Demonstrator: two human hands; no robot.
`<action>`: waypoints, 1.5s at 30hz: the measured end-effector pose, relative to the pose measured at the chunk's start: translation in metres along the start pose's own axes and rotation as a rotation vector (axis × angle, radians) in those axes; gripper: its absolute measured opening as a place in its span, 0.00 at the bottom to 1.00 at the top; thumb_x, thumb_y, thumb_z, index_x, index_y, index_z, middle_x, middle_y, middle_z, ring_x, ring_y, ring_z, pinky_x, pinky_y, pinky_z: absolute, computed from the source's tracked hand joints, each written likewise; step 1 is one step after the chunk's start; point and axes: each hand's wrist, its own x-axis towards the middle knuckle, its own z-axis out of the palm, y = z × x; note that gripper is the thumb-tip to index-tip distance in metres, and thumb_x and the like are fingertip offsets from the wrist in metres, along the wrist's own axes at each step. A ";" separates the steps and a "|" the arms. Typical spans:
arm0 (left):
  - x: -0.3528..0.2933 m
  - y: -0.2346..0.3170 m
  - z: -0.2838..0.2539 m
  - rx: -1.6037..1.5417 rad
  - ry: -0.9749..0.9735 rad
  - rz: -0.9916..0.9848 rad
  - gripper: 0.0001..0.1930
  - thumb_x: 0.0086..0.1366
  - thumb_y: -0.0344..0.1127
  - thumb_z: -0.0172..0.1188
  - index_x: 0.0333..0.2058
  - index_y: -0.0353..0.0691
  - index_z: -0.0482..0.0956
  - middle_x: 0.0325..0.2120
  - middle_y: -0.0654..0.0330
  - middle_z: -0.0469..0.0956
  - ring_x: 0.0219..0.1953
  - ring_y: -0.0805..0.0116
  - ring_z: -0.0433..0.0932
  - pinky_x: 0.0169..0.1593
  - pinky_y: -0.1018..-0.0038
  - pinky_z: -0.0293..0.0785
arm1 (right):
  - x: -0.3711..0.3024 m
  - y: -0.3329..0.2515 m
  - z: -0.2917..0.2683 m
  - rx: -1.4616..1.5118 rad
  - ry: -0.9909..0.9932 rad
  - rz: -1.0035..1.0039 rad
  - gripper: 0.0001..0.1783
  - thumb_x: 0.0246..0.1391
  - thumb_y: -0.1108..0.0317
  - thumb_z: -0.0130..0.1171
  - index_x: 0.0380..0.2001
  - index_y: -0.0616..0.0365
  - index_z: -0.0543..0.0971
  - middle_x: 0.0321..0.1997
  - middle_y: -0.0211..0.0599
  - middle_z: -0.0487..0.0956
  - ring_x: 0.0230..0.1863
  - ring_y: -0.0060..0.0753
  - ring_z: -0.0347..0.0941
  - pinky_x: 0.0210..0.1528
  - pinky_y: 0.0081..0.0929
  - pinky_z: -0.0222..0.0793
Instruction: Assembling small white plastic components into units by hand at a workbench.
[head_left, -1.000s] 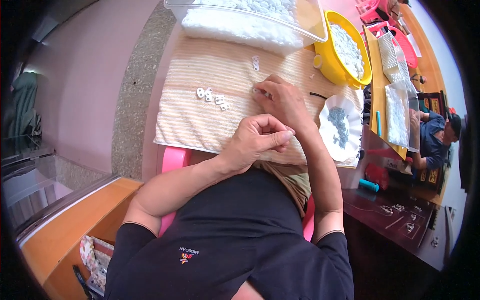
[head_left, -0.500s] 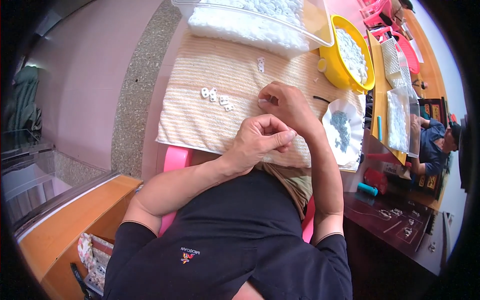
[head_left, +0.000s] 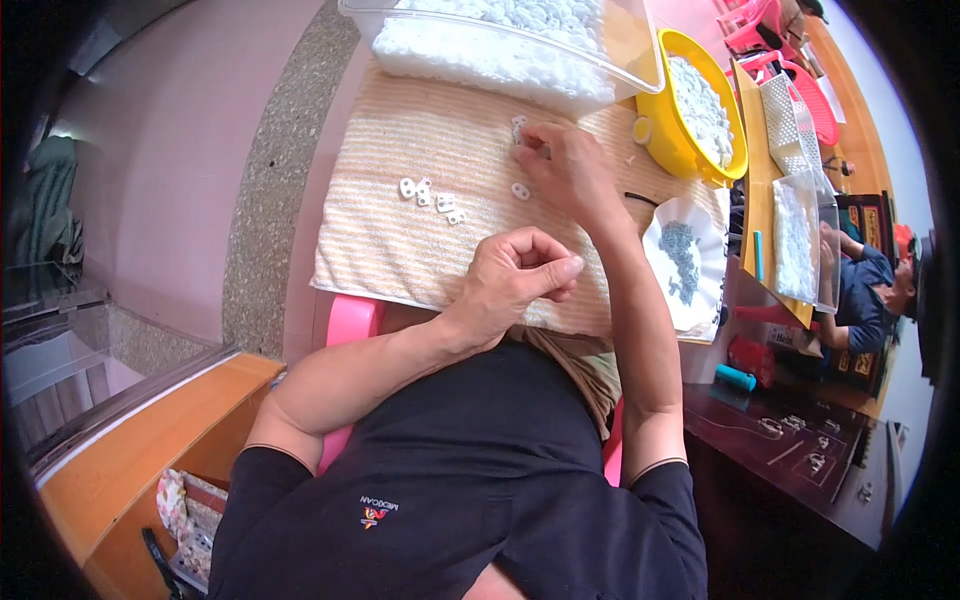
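My left hand (head_left: 522, 275) is curled, thumb tip against the index finger; I cannot tell whether anything sits in that pinch. My right hand (head_left: 572, 172) is partly curled, its fingertips at the lower end of a white perforated strip (head_left: 518, 124); I cannot tell whether they grip it. A white two-hole oval piece (head_left: 520, 191) lies on the striped towel (head_left: 375, 135), just below the right fingers and above the left hand. A cluster of white perforated pieces (head_left: 446, 202) lies to the left of both hands. Beyond the strip stands a clear plastic tub (head_left: 490, 78) of white pieces. Right of my right hand are a yellow basin (head_left: 662, 135) and, nearer me, a white fluted dish (head_left: 662, 275) holding small dark parts (head_left: 682, 250).
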 end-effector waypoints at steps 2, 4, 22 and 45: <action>0.000 0.000 0.000 0.000 -0.003 0.003 0.06 0.63 0.31 0.62 0.35 0.35 0.78 0.30 0.59 0.80 0.31 0.76 0.78 0.38 0.78 0.77 | 0.002 0.005 0.007 0.008 0.021 0.003 0.13 0.51 0.61 0.57 0.36 0.56 0.81 0.36 0.46 0.80 0.40 0.51 0.76 0.43 0.44 0.71; 0.000 0.001 0.000 -0.001 -0.002 0.008 0.06 0.62 0.31 0.62 0.35 0.35 0.78 0.30 0.59 0.80 0.31 0.76 0.78 0.38 0.78 0.77 | 0.004 0.006 0.010 0.018 0.039 0.003 0.12 0.51 0.61 0.57 0.35 0.56 0.81 0.36 0.45 0.80 0.40 0.51 0.76 0.42 0.44 0.70; 0.002 0.004 0.002 -0.018 0.219 0.056 0.08 0.63 0.31 0.61 0.40 0.38 0.75 0.31 0.62 0.79 0.31 0.77 0.78 0.37 0.80 0.76 | -0.075 0.015 -0.023 0.970 -0.129 0.149 0.09 0.57 0.71 0.60 0.37 0.68 0.80 0.26 0.32 0.79 0.26 0.19 0.75 0.28 0.18 0.72; 0.003 -0.001 0.001 -0.050 0.098 0.075 0.07 0.64 0.26 0.58 0.40 0.34 0.74 0.32 0.57 0.79 0.31 0.73 0.80 0.38 0.79 0.79 | -0.117 0.012 -0.028 1.139 -0.126 0.152 0.11 0.56 0.77 0.59 0.41 0.71 0.78 0.37 0.39 0.79 0.33 0.24 0.77 0.37 0.20 0.75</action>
